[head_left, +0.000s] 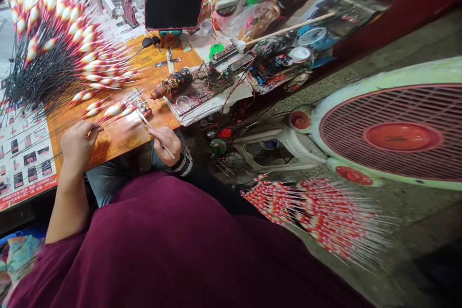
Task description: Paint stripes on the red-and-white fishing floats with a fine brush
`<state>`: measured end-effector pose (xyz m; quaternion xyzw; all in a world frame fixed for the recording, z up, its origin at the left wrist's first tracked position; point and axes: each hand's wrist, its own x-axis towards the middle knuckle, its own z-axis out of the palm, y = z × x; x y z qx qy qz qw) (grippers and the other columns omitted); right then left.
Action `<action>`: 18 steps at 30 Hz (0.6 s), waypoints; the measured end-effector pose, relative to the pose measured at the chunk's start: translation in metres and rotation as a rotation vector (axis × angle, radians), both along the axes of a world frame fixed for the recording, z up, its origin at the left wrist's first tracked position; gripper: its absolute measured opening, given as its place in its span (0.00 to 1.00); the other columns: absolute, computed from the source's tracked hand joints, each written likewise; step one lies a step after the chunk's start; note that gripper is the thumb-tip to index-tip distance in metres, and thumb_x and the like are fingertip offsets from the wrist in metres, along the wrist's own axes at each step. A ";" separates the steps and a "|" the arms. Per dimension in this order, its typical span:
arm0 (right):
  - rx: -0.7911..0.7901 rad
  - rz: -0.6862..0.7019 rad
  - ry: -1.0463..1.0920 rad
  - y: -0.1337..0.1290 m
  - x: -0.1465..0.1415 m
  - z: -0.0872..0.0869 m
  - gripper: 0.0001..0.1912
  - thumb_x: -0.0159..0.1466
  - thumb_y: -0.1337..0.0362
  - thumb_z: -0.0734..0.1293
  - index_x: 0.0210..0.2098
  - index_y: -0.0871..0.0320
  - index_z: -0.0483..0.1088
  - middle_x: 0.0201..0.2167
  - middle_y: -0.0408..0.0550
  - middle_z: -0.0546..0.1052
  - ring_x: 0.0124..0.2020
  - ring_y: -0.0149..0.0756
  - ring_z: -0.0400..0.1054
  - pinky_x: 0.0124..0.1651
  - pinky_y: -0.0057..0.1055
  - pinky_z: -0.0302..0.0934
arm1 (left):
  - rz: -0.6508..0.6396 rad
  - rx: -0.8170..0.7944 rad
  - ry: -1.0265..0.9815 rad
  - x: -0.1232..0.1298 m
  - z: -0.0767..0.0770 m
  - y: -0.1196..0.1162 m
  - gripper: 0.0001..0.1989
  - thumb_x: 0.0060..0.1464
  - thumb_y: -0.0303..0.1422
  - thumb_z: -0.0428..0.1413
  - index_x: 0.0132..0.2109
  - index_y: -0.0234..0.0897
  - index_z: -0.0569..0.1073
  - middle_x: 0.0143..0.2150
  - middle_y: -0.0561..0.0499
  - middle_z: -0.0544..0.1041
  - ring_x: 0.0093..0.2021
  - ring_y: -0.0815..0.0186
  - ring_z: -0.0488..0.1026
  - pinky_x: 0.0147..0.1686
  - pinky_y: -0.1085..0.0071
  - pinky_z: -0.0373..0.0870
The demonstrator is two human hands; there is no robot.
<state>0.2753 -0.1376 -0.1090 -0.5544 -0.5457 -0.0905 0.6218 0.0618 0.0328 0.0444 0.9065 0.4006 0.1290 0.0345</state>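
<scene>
My left hand (79, 147) pinches the thin dark stem of a red-and-white fishing float (114, 109), whose body points away over the orange table mat (119, 137). My right hand (165, 144) holds a slim paintbrush (151, 130) like a pen, its tip close to the float's body. I cannot tell whether the tip touches it. Beyond both hands, a large fan-shaped spread of similar floats (68, 53) lies on printed paper, with the stems toward the left edge.
A paint-spattered small motor rig (173, 84) sits on paper beyond my right hand. Behind it stand a phone on a stand (173, 10), keys and cluttered bottles. A red-and-white electric fan (390, 134) and a bundle of painted floats (317, 216) lie on the floor at right.
</scene>
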 end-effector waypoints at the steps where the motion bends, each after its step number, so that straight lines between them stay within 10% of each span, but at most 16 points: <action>1: 0.014 -0.002 -0.010 0.000 0.000 0.000 0.20 0.75 0.65 0.60 0.61 0.51 0.76 0.48 0.52 0.87 0.48 0.40 0.82 0.55 0.44 0.79 | -0.001 -0.013 0.000 0.001 -0.001 0.001 0.11 0.67 0.42 0.60 0.39 0.41 0.80 0.41 0.45 0.82 0.41 0.55 0.77 0.37 0.64 0.62; 18: -0.116 0.005 -0.032 -0.002 -0.001 -0.002 0.20 0.77 0.60 0.59 0.61 0.51 0.77 0.49 0.53 0.86 0.51 0.42 0.81 0.59 0.46 0.77 | 0.026 -0.098 -0.047 0.004 -0.002 0.001 0.07 0.64 0.38 0.62 0.39 0.42 0.81 0.41 0.47 0.83 0.39 0.57 0.77 0.38 0.64 0.65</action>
